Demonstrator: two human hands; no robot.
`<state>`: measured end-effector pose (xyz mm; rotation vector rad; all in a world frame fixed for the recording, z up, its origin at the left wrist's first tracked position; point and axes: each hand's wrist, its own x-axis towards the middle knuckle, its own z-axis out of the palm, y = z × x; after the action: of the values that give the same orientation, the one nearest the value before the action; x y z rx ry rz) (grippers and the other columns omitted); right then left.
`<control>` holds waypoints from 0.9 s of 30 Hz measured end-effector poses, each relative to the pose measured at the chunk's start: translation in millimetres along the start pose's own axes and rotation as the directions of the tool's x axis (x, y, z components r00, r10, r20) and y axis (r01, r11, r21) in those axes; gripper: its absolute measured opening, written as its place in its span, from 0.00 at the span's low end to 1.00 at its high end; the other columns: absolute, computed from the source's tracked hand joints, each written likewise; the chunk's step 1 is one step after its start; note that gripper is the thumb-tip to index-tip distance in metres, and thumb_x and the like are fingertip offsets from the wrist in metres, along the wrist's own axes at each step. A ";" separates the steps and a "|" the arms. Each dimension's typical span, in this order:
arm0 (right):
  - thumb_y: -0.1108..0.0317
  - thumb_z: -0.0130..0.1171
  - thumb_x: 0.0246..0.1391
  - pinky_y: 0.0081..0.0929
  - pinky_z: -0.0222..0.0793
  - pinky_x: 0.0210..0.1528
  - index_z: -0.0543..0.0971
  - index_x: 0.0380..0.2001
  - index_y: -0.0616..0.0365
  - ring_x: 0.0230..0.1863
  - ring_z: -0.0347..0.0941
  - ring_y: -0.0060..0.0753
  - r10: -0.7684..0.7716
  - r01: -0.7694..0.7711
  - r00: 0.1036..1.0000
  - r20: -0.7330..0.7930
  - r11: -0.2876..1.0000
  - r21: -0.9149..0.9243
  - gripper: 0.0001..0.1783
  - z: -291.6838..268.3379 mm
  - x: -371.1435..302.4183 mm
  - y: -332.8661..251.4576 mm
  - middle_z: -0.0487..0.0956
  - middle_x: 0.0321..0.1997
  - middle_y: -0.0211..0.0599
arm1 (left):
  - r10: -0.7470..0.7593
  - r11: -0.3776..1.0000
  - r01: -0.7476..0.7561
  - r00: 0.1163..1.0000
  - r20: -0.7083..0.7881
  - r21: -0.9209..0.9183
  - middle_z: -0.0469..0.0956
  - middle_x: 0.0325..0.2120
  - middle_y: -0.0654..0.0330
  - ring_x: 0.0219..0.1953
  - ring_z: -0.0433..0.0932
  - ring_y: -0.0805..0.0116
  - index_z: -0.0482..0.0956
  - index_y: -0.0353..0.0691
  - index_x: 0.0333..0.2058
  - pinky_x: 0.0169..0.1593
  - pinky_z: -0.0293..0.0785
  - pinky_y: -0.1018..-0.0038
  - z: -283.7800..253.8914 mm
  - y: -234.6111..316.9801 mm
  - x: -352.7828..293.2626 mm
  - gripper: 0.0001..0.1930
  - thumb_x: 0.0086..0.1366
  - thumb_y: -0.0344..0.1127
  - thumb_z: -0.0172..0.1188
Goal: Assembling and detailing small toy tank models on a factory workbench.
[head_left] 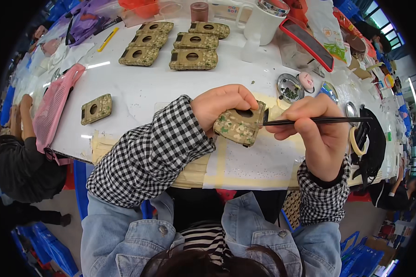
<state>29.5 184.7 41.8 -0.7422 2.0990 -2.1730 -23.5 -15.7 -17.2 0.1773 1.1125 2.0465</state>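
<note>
My left hand (224,105) grips a camouflage-patterned case (235,127) with a round hole in its face, tilted above the table. In my right hand (321,134) is a slim black stick-like tool (328,120), held like a pen; whether it is tweezers or a brush I cannot tell. Its fine tip touches or nearly touches the right edge of the case. A matching camouflage case (97,109) lies alone at the left. Farther back, several more stand in two rows, among them one case (193,59) at the near end of the right row.
Beyond my right hand sits a round metal dish (290,87) of small dark bits. White paper (249,166) edged with yellow tape lies below my hands. A red-cased phone (306,44), a white mug (266,23), a yellow cutter (107,39) and a pink mesh pouch (60,104) surround the work.
</note>
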 end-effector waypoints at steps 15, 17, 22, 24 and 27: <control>0.75 0.51 0.57 0.19 0.75 0.38 0.70 0.32 0.69 0.35 0.75 0.27 0.006 -0.005 0.994 0.113 1.000 -0.008 0.06 -1.9 4.2 4.0 0.74 0.33 0.41 | -0.039 0.998 0.040 0.999 0.028 -0.050 0.75 0.30 0.54 0.25 0.76 0.67 0.68 0.34 0.38 0.27 0.77 0.70 0.9 -2.1 -0.3 0.08 0.62 0.31 0.45; 0.75 0.51 0.57 0.19 0.75 0.38 0.70 0.33 0.69 0.36 0.76 0.27 0.004 -0.003 0.993 0.118 1.000 -0.010 0.06 -2.2 4.4 4.4 0.74 0.33 0.41 | -0.038 0.997 0.039 0.999 0.021 -0.066 0.75 0.30 0.54 0.25 0.76 0.67 0.68 0.34 0.39 0.27 0.77 0.70 1.0 -2.9 0.1 0.08 0.62 0.31 0.45; 0.76 0.51 0.57 0.20 0.75 0.39 0.70 0.33 0.70 0.36 0.76 0.28 0.002 -0.003 0.992 0.128 1.000 0.009 0.06 -2.0 4.7 6.5 0.74 0.33 0.41 | -0.020 0.995 0.027 0.997 0.068 -0.097 0.75 0.31 0.57 0.30 0.76 0.70 0.71 0.34 0.36 0.34 0.76 0.74 -2.8 -3.3 -2.0 0.08 0.60 0.30 0.48; 0.76 0.51 0.57 0.20 0.75 0.39 0.70 0.33 0.70 0.37 0.76 0.28 0.007 -0.009 0.994 0.113 1.000 0.015 0.05 -1.1 4.3 5.3 0.74 0.33 0.41 | -0.015 0.993 0.025 0.996 0.093 -0.111 0.75 0.31 0.58 0.33 0.75 0.72 0.73 0.34 0.35 0.38 0.75 0.76 -3.6 -3.2 -1.6 0.08 0.58 0.30 0.49; 0.76 0.51 0.56 0.20 0.75 0.39 0.70 0.33 0.70 0.37 0.76 0.28 0.005 -0.007 0.994 0.112 1.000 0.021 0.05 -1.3 4.1 5.9 0.74 0.33 0.41 | -0.017 0.994 0.027 0.995 0.094 -0.109 0.75 0.31 0.58 0.32 0.75 0.72 0.73 0.34 0.35 0.38 0.75 0.77 -3.7 -3.2 -1.1 0.08 0.58 0.30 0.49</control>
<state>23.6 184.0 37.5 -0.8338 2.0183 -2.0948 -22.6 -17.8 -21.6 0.2017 0.9385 2.0521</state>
